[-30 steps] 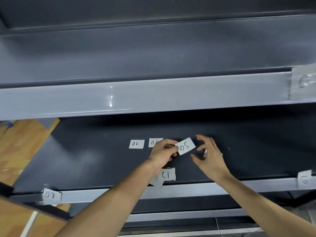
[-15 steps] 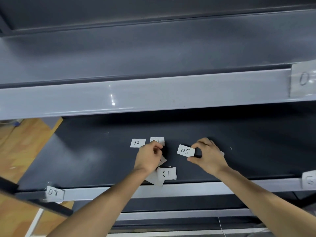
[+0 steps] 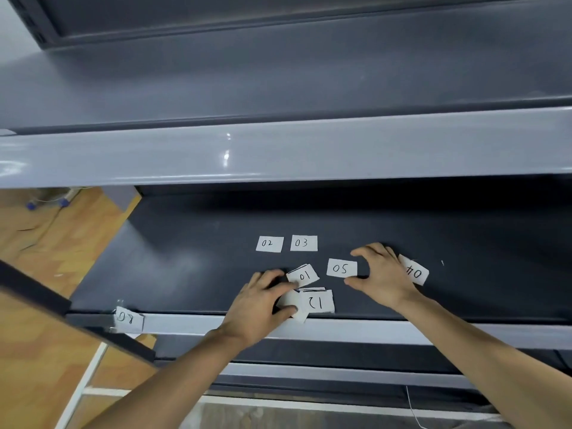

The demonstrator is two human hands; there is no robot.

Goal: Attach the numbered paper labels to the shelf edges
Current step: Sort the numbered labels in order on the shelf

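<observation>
Both hands work among numbered labels on the dark shelf (image 3: pixel 185 274).
The left hand (image 3: pixel 263 301) pinches the stack of labels (image 3: pixel 320 302), topped by 12, with a fingertip on label 01 (image 3: pixel 305 276). The right hand (image 3: pixel 382 275) arches round label 05 (image 3: pixel 341 268), which lies flat between the hands; a grip cannot be told. Label 02 (image 3: pixel 269 244) and label 03 (image 3: pixel 304 243) lie beyond the left hand.

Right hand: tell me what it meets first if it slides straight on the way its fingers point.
The 05 label, lying flat on the dark shelf just left of the right hand; the thumb tip seems to sit at its edge. Beyond it lies the 01 label.
</observation>
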